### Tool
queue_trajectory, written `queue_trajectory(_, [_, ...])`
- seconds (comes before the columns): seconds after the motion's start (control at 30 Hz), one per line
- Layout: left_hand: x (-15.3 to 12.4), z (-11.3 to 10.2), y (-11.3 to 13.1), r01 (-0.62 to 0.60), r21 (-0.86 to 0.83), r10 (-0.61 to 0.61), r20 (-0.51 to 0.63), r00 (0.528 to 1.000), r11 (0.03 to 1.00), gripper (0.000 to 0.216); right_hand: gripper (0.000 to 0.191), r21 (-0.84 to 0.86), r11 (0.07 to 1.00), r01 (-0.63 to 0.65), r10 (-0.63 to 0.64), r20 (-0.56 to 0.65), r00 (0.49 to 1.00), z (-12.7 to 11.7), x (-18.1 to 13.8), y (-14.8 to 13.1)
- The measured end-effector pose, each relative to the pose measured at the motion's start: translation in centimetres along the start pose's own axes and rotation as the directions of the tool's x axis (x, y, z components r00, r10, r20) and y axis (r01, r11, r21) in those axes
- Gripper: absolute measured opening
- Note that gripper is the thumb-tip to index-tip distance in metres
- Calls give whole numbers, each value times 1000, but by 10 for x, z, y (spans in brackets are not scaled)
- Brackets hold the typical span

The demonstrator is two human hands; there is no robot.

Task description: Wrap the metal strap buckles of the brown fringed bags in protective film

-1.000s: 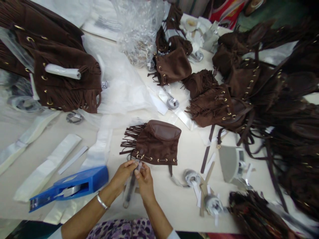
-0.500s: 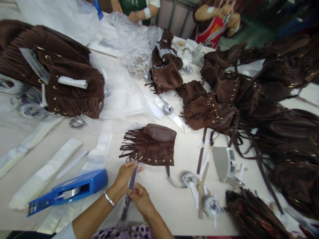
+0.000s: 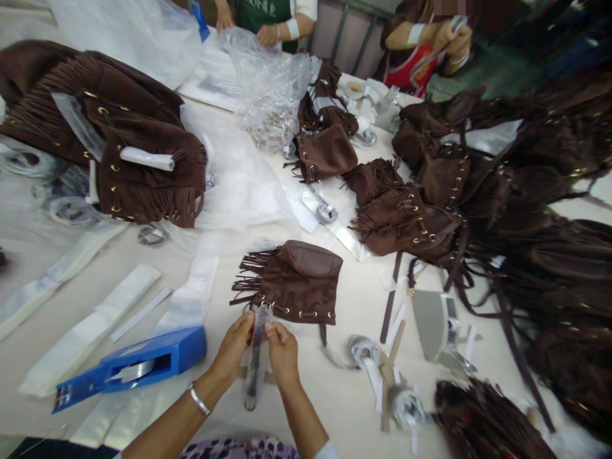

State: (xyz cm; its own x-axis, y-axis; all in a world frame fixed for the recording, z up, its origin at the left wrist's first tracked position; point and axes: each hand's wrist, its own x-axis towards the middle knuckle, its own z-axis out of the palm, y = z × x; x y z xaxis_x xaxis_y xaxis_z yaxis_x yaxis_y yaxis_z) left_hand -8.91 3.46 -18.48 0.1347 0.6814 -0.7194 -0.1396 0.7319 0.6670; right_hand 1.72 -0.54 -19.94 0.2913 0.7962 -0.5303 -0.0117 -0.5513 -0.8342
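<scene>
A small brown fringed bag (image 3: 306, 287) lies on its side on the table, its drawstring edge with gold eyelets towards me. Just in front of it, a dark strap in a clear plastic sleeve (image 3: 255, 370) hangs down towards me. My left hand (image 3: 238, 344) pinches the left side of the sleeve near its upper end. On the opposite side, my right hand (image 3: 283, 350) has its thumb and fingers closed on the plastic. The sleeve's top end lies against the bag's eyelet edge. From the bag's right corner another strap runs to a wrapped roll (image 3: 363, 350).
A blue tape dispenser (image 3: 143, 360) and flat plastic sleeves (image 3: 95, 331) are at left. A grey dispenser (image 3: 435, 325) stands at right. Brown bags are piled at the left (image 3: 148, 153) and right (image 3: 540, 255). Across the table, two people's hands (image 3: 268, 35) are at work.
My right hand has moved up to the sleeve's upper end, level with my left. The sleeve's lower end has swung into plain view between my forearms. The camera view has shifted slightly.
</scene>
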Motion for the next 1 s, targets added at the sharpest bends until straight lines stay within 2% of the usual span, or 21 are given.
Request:
queue_trajectory(0.23, [-17, -16, -16, 103, 121, -107, 25, 994, 987, 49, 33, -9, 998, -57, 57, 13, 998, 0, 9, 5])
queue_trajectory(0.33, [-20, -23, -21, 132, 179, -152, 102, 983, 975, 44, 29, -44, 997, -60, 60, -11, 998, 1, 13, 8])
queue_trajectory(0.47, [-23, -29, -21, 165, 171, -200, 207, 958, 971, 45, 28, 9, 999, -48, 49, -17, 999, 0, 18, 10])
queue_trajectory(0.57, [-29, -29, -21, 158, 163, -191, 217, 957, 974, 41, 31, 74, 996, -57, 56, 8, 998, 0, 17, 11])
queue_trajectory(0.77, [-38, -31, -39, 129, 157, -151, 138, 979, 979, 36, 28, 175, 981, -78, 60, 107, 992, 6, 8, 4])
queue_trajectory(1.0, [-48, -40, -48, 70, 177, -102, 177, 979, 982, 40, 26, 248, 964, -96, 84, 59, 995, 12, 10, -9])
